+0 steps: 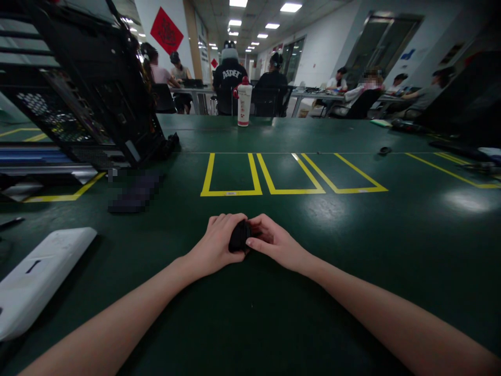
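At the middle of the green table (282, 308), both hands meet around a small black object (238, 237) with a rounded outline. Its exact kind does not show, since fingers cover much of it. My left hand (219, 239) wraps it from the left, thumb below and fingers over the top. From the right, my right hand (274, 241) touches its edge with the thumb and curled fingertips. Whatever lies on the side facing the right palm is hidden.
Yellow tape outlines (291, 192) mark the table beyond my hands. An open black computer case (102, 104) stands at the left, near a white device (47, 277) and a dark blurred item (136, 192). A white-and-red bottle (244, 105) stands at the far edge. Several people sit beyond.
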The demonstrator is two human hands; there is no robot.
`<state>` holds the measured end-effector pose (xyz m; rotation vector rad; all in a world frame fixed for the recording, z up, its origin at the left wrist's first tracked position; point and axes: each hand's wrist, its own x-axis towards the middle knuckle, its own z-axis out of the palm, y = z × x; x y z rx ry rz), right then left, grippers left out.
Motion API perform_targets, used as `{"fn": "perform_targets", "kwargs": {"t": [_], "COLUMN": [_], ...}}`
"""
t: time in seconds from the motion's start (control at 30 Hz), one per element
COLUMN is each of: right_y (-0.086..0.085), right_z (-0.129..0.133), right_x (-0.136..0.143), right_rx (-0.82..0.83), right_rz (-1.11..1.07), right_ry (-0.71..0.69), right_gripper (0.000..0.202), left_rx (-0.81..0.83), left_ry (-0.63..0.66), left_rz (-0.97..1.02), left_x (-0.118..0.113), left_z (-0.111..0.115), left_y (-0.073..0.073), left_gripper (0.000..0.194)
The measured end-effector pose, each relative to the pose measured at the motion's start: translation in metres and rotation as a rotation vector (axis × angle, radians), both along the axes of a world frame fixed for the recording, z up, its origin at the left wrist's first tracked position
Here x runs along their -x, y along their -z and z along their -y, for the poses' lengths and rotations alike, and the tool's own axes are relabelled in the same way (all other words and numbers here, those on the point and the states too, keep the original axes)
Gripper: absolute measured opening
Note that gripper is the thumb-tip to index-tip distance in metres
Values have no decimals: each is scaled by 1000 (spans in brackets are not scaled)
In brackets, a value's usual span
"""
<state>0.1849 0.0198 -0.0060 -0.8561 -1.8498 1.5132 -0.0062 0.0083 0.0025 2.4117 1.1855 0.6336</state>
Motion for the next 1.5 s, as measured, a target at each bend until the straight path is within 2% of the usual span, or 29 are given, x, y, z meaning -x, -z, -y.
{"fn": "perform_targets", "kwargs": {"t": [0.13,0.3,0.4,0.53,0.63,0.8,0.97,1.17,1.33,1.5], "right_y": [0,4,4,1,1,5,4,2,4,5], "right_z": [1,1,0,0,1,1,1,1,1,0], "right_x": [-2,3,4,0,-1,2,3,-1,2,3], "right_rx": [-40,-14,-18,-15,-38,-24,-44,-49,-28,-34], "right_rz": [-45,-55,-27,-26,-43,-73,-11,-45,-68,-10], "right_ry": [-48,24,39,-33,-35,26,47,-30,17,35], "right_gripper": [35,22,26,30,35,21,26,34,22,27], "left_rx": [-15,-10,-15,-11,-10,-18,-9,1,-11,-4], "left_ry": [-3,-6,-9,-4,-6,-4,-7,-7,-9,-13], "left_rz": [-2,-1,-16,-17,-9,11,5,1,-3,-5], "left_x": [1,0,0,1,1,1,0,1,1,0], "left_z": [0,0,-1,-1,-1,-1,-1,0,-1,-1], "left_y": [1,0,0,1,1,1,1,0,1,1], "left_gripper": [54,50,50,52,54,50,50,54,51,50]}}
